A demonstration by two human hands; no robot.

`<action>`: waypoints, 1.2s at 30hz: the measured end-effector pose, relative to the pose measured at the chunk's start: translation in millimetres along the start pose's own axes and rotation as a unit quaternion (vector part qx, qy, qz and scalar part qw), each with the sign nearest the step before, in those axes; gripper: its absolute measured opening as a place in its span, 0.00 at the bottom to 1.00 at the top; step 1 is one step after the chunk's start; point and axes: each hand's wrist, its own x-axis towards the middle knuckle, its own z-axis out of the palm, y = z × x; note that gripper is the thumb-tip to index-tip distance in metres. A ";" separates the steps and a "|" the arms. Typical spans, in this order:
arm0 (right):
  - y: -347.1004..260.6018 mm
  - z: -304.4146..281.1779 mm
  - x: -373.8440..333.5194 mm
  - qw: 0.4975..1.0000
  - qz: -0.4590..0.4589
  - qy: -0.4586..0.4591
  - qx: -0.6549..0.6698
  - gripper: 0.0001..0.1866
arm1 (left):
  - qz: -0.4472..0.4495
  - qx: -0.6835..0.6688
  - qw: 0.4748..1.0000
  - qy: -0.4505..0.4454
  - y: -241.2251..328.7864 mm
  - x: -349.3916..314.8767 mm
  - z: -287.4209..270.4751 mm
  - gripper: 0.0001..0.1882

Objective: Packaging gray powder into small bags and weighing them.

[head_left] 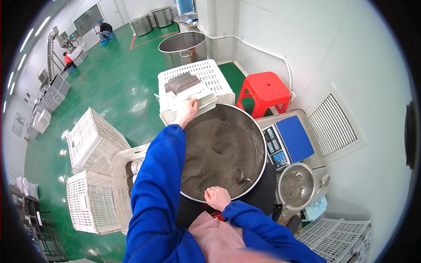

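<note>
A wide steel pot full of grey-brown powder stands right in front of me. Beyond its far left rim, my left hand is closed on the edge of a white printed bag, part of a stack on an upturned white crate. Dark patterned pieces lie beside the stack. My right hand is closed at the pot's near rim; its fingers curl inward, and anything inside them is hidden. A metal scoop is partly sunk in the powder near the right wall.
To the right are a red stool, a scale with a blue plate and a steel bowl of powder. White crates stand at left, with an open bin nearer me. Behind is a large steel pot. Two people work far off.
</note>
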 end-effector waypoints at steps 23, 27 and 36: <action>3.1 -25.6 1.7 0.855 0.212 0.069 0.469 0.18 | 0.233 -0.033 0.966 0.111 95.9 -226.1 -20.1 0.16; 17.4 -64.7 -2.3 0.847 0.255 0.062 0.462 0.20 | 0.248 -0.068 0.964 0.074 115.5 -292.7 -14.3 0.22; 11.5 -73.4 -15.2 0.828 0.297 0.082 0.469 0.21 | 0.099 -0.197 0.974 -0.052 141.6 -336.3 -38.8 0.24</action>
